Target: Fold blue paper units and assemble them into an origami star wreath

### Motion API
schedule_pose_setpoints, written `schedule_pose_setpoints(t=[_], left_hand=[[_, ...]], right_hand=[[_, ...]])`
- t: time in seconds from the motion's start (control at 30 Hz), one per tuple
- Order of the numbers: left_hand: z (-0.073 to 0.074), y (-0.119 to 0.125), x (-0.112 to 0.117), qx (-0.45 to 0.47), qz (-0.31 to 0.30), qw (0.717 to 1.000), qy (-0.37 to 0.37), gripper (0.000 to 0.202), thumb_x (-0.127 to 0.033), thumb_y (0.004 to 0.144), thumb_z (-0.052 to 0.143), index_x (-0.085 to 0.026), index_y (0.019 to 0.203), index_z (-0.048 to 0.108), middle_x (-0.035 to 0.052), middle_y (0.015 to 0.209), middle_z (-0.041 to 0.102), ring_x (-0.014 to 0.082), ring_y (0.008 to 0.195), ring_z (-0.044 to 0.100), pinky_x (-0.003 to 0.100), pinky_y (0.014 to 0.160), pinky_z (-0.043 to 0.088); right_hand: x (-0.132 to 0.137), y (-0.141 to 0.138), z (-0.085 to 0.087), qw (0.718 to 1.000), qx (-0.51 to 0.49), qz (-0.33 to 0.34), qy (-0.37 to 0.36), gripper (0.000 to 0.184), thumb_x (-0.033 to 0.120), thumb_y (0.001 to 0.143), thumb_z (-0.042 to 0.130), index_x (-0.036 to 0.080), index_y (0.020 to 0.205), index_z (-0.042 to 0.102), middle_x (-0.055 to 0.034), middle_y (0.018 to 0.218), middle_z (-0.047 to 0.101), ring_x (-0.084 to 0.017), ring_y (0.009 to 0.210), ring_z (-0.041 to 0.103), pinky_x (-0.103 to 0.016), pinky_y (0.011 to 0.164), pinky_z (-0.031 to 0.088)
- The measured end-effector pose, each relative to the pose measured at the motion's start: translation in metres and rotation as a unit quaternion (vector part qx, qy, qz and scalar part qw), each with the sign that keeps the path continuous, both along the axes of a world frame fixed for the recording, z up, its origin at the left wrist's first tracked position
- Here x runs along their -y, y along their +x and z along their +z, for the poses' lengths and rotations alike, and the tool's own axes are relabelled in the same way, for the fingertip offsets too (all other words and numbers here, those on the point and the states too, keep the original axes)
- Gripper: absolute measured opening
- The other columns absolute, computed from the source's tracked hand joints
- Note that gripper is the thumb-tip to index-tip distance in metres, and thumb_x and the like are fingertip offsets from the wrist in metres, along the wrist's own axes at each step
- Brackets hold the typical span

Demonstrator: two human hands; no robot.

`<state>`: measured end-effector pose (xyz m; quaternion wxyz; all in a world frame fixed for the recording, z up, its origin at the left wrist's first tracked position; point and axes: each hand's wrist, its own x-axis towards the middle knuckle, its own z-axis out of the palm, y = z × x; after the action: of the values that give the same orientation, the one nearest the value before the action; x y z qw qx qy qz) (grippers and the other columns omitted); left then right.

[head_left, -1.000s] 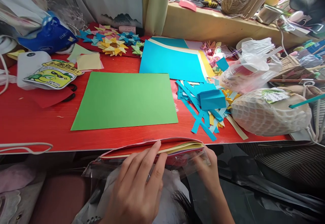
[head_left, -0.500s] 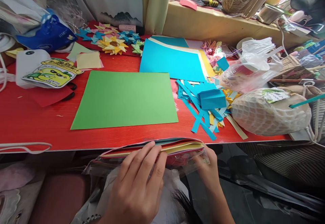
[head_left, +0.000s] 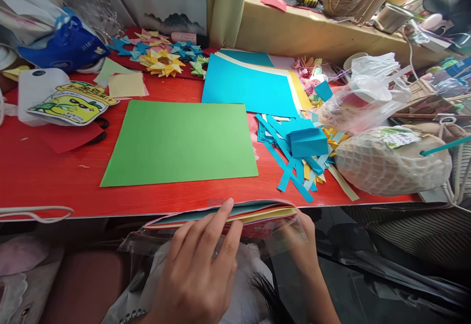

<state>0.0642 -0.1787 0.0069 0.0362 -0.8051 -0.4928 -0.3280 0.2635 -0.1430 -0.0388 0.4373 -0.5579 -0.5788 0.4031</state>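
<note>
At the table's near edge, a pack of coloured paper [head_left: 265, 214] stands in a clear plastic bag [head_left: 138, 245], with pink, blue, red and yellow edges showing at the top. My left hand [head_left: 204, 265] lies over it with fingers stretched and slightly apart, fingertips among the sheet edges. My right hand [head_left: 303, 245] grips the right end of the bag and pack; its fingers are partly hidden and blurred. Beyond them, a green sheet of paper [head_left: 180, 142] lies flat on the red table [head_left: 55, 182].
Blue paper strips [head_left: 285, 152] lie heaped right of the green sheet, below blue sheets [head_left: 250, 84]. A netted coconut [head_left: 390, 167] with a straw sits at right. Folded paper stars [head_left: 162, 62] are at the back. A phone [head_left: 37, 88] and yellow pouch [head_left: 73, 103] lie left.
My left fingers have shifted slightly across the sheet edges, one fingertip now higher, and more of the blue sheet shows. My right hand keeps its place on the bag.
</note>
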Motion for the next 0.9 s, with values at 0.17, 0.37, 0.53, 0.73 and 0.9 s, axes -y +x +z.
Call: schedule_pose_setpoints(t=[0.17, 0.37, 0.53, 0.73, 0.9], left_hand=[[0.0022, 0.0008, -0.0012, -0.013, -0.002, 1.000, 0.004, 0.025, -0.006, 0.086, 0.051, -0.005, 0.105, 0.067, 0.0134, 0.116, 0.067, 0.0253, 0.096, 0.064, 0.039, 0.085, 0.040], [-0.0022, 0.0013, 0.0012, -0.015, -0.007, 0.999, 0.032, 0.025, -0.006, 0.088, 0.051, -0.004, 0.108, 0.066, 0.0114, 0.111, 0.070, 0.0242, 0.100, 0.064, 0.038, 0.088, 0.040], [-0.0072, 0.0022, 0.0011, -0.005, -0.005, 0.998, 0.056, 0.023, -0.007, 0.089, 0.051, -0.004, 0.106, 0.067, 0.0114, 0.106, 0.071, 0.0246, 0.101, 0.064, 0.038, 0.090, 0.039], [-0.0050, 0.0016, 0.0002, -0.020, 0.001, 0.998, 0.053, 0.023, -0.008, 0.086, 0.057, -0.004, 0.107, 0.067, 0.0137, 0.109, 0.070, 0.0258, 0.107, 0.061, 0.039, 0.093, 0.041], [-0.0037, -0.0003, 0.0024, -0.031, 0.001, 0.998, 0.048, 0.027, -0.007, 0.084, 0.060, -0.004, 0.110, 0.066, 0.0161, 0.115, 0.067, 0.0269, 0.109, 0.060, 0.039, 0.094, 0.043]], right_hand=[[-0.0005, 0.0013, -0.0011, 1.000, 0.000, 0.001, -0.006, 0.037, 0.004, 0.071, 0.047, 0.023, 0.090, 0.073, 0.0005, 0.081, 0.073, -0.014, 0.062, 0.065, -0.019, 0.049, 0.050], [0.0011, 0.0039, -0.0036, 1.000, 0.012, 0.010, -0.021, 0.040, 0.003, 0.072, 0.046, 0.023, 0.095, 0.073, -0.0013, 0.090, 0.074, -0.019, 0.079, 0.067, -0.025, 0.065, 0.052], [0.0029, 0.0058, -0.0079, 1.000, 0.013, 0.000, -0.020, 0.044, 0.001, 0.072, 0.047, 0.025, 0.097, 0.073, 0.0015, 0.089, 0.074, -0.017, 0.075, 0.067, -0.022, 0.061, 0.049], [0.0012, 0.0044, -0.0093, 1.000, 0.010, 0.019, -0.007, 0.041, 0.003, 0.075, 0.047, 0.024, 0.099, 0.072, 0.0008, 0.093, 0.073, -0.016, 0.081, 0.067, -0.022, 0.070, 0.050], [0.0010, 0.0049, -0.0088, 1.000, 0.014, 0.020, -0.007, 0.039, 0.004, 0.076, 0.048, 0.024, 0.099, 0.072, 0.0000, 0.093, 0.073, -0.016, 0.080, 0.067, -0.022, 0.068, 0.050]])
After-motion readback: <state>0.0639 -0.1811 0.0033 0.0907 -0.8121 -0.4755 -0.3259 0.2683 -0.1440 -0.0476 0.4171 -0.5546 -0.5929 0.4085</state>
